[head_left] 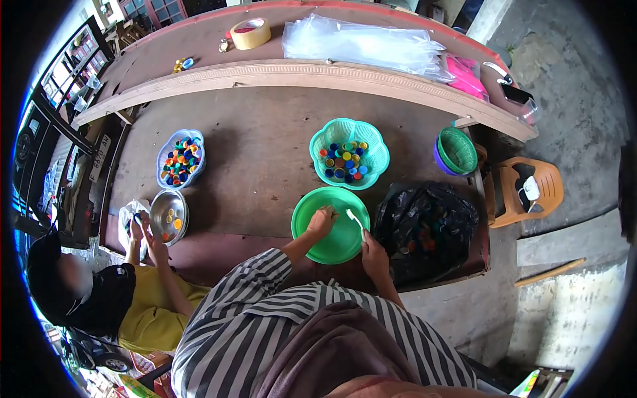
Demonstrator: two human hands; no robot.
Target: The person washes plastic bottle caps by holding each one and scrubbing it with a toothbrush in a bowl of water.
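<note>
A green basin (305, 245) stands at the table's near edge in front of me. Over its middle, my left hand (321, 223) is closed with its fingertips together; whatever it may hold is hidden. My right hand (375, 257), at the basin's right rim, grips a white toothbrush (355, 217), its head tilted up and left toward my left hand. Just behind the basin, a turquoise scalloped basket (379, 156) holds several coloured bottle caps (346, 156). To the right of the basin lies an open black plastic bag (398, 222) with more caps inside.
A co-worker's hands (141, 232) work beside a metal bowl (184, 222) at left, near a blue basket (162, 174) of caps. A wooden rail (265, 74) crosses the table. Behind it lie tape (251, 41) and plastic sheets (358, 46). Nested baskets (458, 149) sit right.
</note>
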